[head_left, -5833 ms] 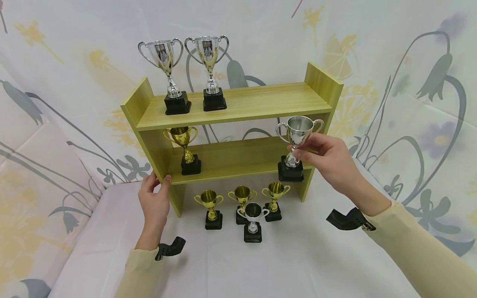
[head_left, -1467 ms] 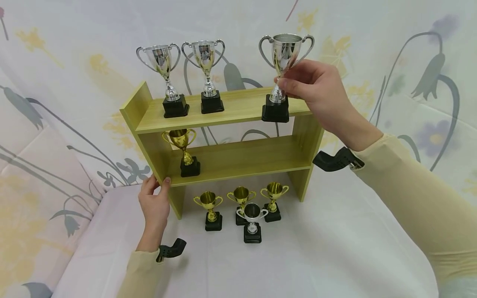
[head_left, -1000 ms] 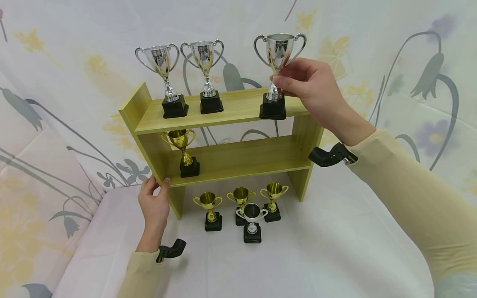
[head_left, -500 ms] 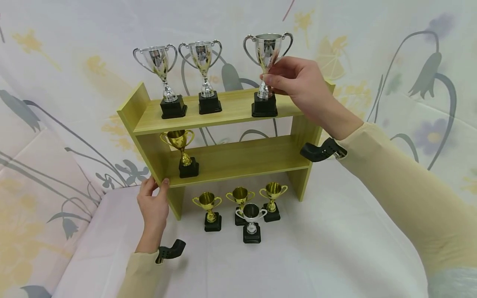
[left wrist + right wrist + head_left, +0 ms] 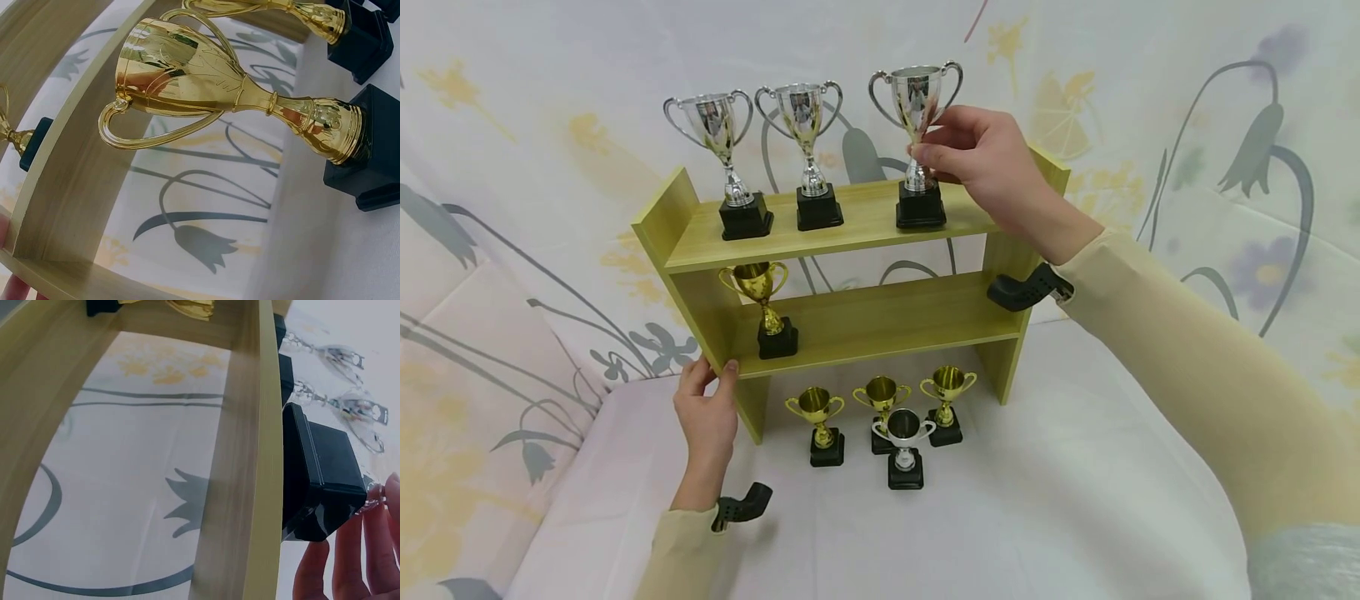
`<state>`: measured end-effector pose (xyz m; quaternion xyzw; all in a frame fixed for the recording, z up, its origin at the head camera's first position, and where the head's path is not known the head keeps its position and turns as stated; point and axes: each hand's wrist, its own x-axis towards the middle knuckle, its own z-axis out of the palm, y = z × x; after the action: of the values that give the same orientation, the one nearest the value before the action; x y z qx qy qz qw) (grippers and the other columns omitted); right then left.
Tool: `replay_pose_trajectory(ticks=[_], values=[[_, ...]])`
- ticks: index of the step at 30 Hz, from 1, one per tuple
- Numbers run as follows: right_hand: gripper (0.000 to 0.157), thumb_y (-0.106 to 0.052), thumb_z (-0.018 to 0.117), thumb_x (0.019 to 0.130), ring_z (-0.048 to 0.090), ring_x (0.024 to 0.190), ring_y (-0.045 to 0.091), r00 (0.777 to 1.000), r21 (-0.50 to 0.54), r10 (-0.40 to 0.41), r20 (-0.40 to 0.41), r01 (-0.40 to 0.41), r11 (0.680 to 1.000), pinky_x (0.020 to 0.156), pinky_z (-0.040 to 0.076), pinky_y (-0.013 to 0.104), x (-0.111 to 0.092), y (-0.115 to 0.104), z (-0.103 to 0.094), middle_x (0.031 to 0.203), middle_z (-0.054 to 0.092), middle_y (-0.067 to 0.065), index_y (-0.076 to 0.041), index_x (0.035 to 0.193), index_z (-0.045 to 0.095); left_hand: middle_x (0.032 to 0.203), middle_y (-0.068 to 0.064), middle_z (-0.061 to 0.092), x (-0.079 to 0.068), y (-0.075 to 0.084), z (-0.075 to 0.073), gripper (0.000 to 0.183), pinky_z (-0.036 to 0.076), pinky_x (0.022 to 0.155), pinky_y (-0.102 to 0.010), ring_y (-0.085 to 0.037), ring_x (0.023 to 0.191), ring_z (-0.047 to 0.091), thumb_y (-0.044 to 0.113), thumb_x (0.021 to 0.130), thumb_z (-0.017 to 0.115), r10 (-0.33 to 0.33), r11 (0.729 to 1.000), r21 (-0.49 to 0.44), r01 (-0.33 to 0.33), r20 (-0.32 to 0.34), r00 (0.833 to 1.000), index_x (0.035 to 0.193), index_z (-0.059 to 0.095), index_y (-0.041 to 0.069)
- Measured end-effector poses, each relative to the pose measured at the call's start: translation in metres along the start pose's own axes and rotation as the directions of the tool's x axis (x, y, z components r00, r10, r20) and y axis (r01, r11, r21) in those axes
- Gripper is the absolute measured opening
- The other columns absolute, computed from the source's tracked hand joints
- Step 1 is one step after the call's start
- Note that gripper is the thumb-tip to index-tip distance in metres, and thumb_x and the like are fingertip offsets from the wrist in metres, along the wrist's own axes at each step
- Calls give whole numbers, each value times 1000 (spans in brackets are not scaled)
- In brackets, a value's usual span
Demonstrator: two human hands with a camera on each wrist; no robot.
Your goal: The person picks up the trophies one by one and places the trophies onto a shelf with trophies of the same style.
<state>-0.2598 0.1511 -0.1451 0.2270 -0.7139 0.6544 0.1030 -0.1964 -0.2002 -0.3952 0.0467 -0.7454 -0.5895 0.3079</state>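
My right hand (image 5: 981, 154) pinches the stem of a large silver trophy cup (image 5: 916, 96), held upright at the top board, right of two matching silver trophies (image 5: 801, 112). In the right wrist view, its black base (image 5: 328, 472) shows at the top board's front edge, with my fingers (image 5: 350, 565) on the stem beyond. My left hand (image 5: 707, 421) holds the lower left side panel of the wooden shelf (image 5: 880, 321), thumb in front and other fingers behind. A small gold trophy (image 5: 756, 287) stands at the left of the middle board.
Below the shelf, on the white cloth (image 5: 850, 542), stand several small gold trophies (image 5: 815, 408), with a small silver trophy (image 5: 904, 429) in front of them. One gold trophy (image 5: 187, 69) looms large in the left wrist view. A floral cloth (image 5: 1150, 100) hangs behind.
My right hand has lifted the silver trophy from in front of the middle board to the top board, then moved it left toward the other two. The left hand has stayed on the side panel.
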Motion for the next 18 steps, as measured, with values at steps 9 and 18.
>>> replay_pose_trajectory(ticks=[9, 18], values=[[18, -5, 71, 91, 65, 92, 19, 999, 12, 40, -11, -40, 999, 84, 51, 32, 8, 0, 4, 101, 71, 7, -5, 109, 69, 107, 7, 54, 0, 0, 0, 36, 49, 87, -24, -10, 107, 52, 17, 99, 61, -3, 1000, 6, 3, 4, 1000, 135, 65, 14], [17, -6, 70, 92, 66, 97, 19, 996, 6, 77, -36, -76, 997, 89, 51, 36, 17, 4, 9, 105, 71, 7, -7, 109, 68, 106, 7, 54, -1, 0, 1, 36, 49, 87, -24, -11, 107, 52, 18, 99, 62, 0, 1000, 24, 0, -2, 1000, 134, 65, 14]])
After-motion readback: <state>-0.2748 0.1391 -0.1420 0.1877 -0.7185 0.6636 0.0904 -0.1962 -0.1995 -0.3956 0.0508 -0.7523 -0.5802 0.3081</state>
